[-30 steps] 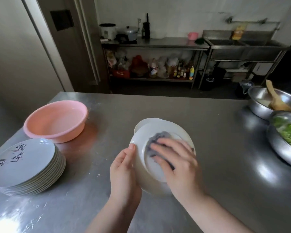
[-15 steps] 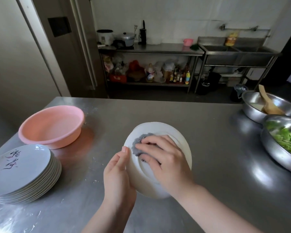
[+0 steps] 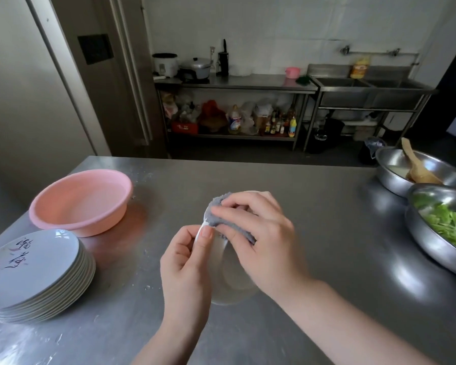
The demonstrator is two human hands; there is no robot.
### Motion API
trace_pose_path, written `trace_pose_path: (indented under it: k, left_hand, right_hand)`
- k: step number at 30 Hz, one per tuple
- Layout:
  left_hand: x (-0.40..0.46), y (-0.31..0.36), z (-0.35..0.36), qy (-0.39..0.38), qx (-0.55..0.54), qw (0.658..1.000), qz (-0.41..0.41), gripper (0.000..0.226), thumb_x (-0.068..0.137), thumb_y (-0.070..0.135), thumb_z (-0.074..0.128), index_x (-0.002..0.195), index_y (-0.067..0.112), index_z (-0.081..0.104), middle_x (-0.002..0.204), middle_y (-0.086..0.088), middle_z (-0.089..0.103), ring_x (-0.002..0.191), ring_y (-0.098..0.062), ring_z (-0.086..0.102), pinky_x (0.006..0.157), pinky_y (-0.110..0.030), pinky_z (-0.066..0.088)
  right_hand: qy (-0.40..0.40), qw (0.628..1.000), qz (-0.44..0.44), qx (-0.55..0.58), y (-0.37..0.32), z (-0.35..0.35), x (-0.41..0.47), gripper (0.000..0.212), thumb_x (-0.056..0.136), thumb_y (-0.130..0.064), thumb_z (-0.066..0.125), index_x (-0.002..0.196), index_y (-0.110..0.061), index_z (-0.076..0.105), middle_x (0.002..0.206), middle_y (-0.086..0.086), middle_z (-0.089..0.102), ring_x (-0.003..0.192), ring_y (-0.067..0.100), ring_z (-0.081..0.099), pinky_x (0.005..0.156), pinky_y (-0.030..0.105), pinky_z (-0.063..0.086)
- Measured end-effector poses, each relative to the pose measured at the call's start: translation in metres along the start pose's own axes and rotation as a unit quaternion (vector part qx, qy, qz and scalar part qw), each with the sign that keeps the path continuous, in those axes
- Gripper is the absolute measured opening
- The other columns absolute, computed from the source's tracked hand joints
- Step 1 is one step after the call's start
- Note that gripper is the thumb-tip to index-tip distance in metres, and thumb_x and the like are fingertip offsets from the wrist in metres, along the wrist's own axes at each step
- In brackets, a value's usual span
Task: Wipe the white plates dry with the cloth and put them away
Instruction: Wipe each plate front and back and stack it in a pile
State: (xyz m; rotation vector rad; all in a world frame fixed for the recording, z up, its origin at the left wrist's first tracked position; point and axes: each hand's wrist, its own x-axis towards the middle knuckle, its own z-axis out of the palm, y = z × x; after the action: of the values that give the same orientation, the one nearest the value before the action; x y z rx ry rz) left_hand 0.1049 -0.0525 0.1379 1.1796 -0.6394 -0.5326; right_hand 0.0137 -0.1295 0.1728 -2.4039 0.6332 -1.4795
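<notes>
A white plate (image 3: pixel 229 275) stands tilted on edge above the steel table, blurred by motion. My left hand (image 3: pixel 186 267) grips its left rim, thumb on the edge. My right hand (image 3: pixel 258 233) holds a grey cloth (image 3: pixel 217 214) pressed against the plate's upper part, fingers curled over it. A stack of several white plates (image 3: pixel 37 275) with dark brush lettering sits at the table's left front.
A pink plastic basin (image 3: pixel 81 201) stands behind the stack. At the right edge are a steel bowl of green leaves (image 3: pixel 442 230) and a steel bowl with a wooden spatula (image 3: pixel 416 167). Shelving and a sink line the far wall.
The plate has turned from nearly face-up to steeply on edge. My right hand has dragged the cloth up to the plate's top rim. My left hand shifted its hold on the rim.
</notes>
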Motion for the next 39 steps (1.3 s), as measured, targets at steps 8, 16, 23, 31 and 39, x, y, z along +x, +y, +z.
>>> trace_pose_path:
  k: [8, 16, 23, 31, 39]
  left_hand:
    - [0.008, 0.006, -0.006, 0.045, -0.084, 0.991, -0.091, 0.027, 0.087, 0.031, 0.065, 0.062, 0.021, 0.062, 0.062, 0.004, 0.056, 0.055, -0.008, 0.047, 0.048, -0.017, 0.038]
    - [0.026, 0.010, 0.007, 0.146, -0.265, 0.915, -0.268, 0.019, 0.098, 0.028, 0.056, 0.104, 0.016, 0.069, 0.109, 0.006, 0.072, 0.090, -0.007, 0.071, 0.068, -0.033, 0.055]
    - [0.030, 0.011, 0.015, 0.133, -0.314, 0.881, -0.328, 0.043, 0.099, 0.042, 0.050, 0.110, 0.003, 0.062, 0.088, -0.016, 0.075, 0.073, -0.028, 0.074, 0.061, -0.037, 0.056]
    - [0.039, 0.016, 0.017, 0.163, -0.320, 0.876, -0.321, 0.028, 0.097, 0.038, 0.055, 0.095, 0.011, 0.064, 0.070, 0.000, 0.075, 0.072, -0.014, 0.071, 0.073, -0.039, 0.054]
    - [0.035, 0.009, 0.007, 0.125, -0.261, 0.919, -0.266, 0.022, 0.097, 0.032, 0.056, 0.106, 0.015, 0.068, 0.093, 0.008, 0.076, 0.078, -0.004, 0.072, 0.065, -0.028, 0.054]
  right_hand:
    - [0.006, 0.977, 0.205, 0.060, 0.040, -0.020, 0.009, 0.022, 0.085, -0.009, 0.068, 0.100, -0.024, 0.075, 0.101, -0.014, 0.066, 0.098, 0.000, 0.059, 0.085, 0.008, 0.041]
    - [0.119, 0.968, 0.214, 0.045, 0.038, 0.000, -0.051, 0.024, 0.083, -0.002, 0.070, 0.103, -0.014, 0.074, 0.104, -0.007, 0.065, 0.100, 0.002, 0.061, 0.089, 0.014, 0.043]
    - [0.026, 0.999, 0.040, 0.026, 0.014, 0.026, -0.058, 0.024, 0.084, -0.010, 0.069, 0.106, -0.018, 0.073, 0.105, -0.007, 0.063, 0.095, 0.012, 0.057, 0.085, 0.024, 0.048]
    - [0.058, 0.997, 0.041, -0.007, 0.033, 0.010, -0.045, 0.027, 0.079, -0.001, 0.072, 0.102, -0.014, 0.075, 0.101, -0.002, 0.065, 0.094, 0.015, 0.057, 0.086, 0.022, 0.046]
    - [0.124, 0.968, 0.207, 0.069, 0.047, -0.004, -0.035, 0.025, 0.082, -0.001, 0.071, 0.101, -0.017, 0.075, 0.102, -0.006, 0.065, 0.098, 0.005, 0.062, 0.088, 0.019, 0.047]
